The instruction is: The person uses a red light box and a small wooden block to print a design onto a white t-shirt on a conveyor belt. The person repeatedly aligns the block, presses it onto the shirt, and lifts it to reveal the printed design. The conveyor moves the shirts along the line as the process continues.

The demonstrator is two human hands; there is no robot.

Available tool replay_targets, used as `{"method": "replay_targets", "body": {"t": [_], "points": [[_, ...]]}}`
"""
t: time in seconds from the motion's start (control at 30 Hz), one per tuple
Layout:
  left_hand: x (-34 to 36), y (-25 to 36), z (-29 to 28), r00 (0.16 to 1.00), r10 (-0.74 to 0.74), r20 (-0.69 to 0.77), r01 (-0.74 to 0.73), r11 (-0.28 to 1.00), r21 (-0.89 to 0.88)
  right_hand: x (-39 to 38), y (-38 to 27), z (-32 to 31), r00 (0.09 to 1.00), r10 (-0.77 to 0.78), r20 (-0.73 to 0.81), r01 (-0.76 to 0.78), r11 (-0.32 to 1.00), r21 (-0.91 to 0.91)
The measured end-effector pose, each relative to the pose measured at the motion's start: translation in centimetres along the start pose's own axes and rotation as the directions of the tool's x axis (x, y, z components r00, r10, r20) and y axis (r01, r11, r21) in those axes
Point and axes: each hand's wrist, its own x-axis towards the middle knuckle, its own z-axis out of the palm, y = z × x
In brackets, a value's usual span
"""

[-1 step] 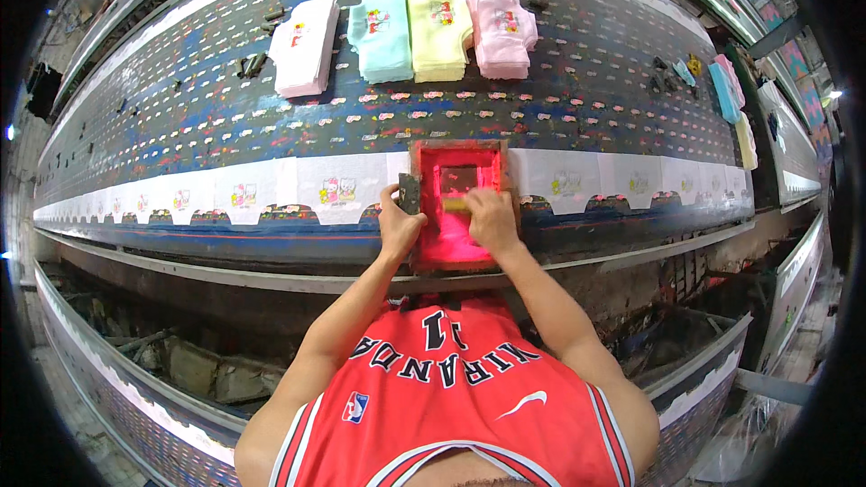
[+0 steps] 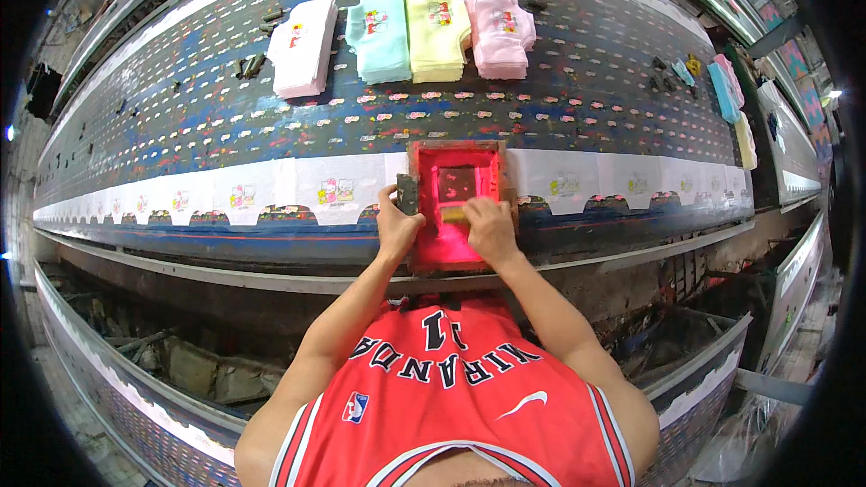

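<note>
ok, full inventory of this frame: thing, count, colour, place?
wooden-framed printing screen: 1, pink-red mesh, centre on the strip
white printed fabric strip: 1, small cartoon prints, along table's near edge
long ink-stained table: 1, dark blue
folded garment stacks: 4, white, mint, yellow, pink, far side
more folded stacks: few, pink, blue, yellow, far right
red sleeveless jersey: 1, bottom
left hand: on screen's left frame
right hand: on a small squeegee inside screen

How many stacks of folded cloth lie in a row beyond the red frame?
4, side by side: a white stack at the left, then mint green, yellow and pink. More folded pieces lie far right.
</note>
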Motion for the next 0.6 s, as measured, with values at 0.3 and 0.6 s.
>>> {"method": "replay_targets", "body": {"t": [0.3,0.6], "points": [[-0.8,1.8,5.0,0.986,0.143,-0.086,-0.156,0.974,-0.162,-1.3,4.2,-4.6,0.999,0.008,0.042,-0.012,0.995,0.099],[-4.5,6.8,21.1,0.991,0.124,-0.047,-0.132,0.959,-0.251,-7.6,17.6,-11.8,0.999,0.051,-0.004,-0.05,0.996,0.075]]}}
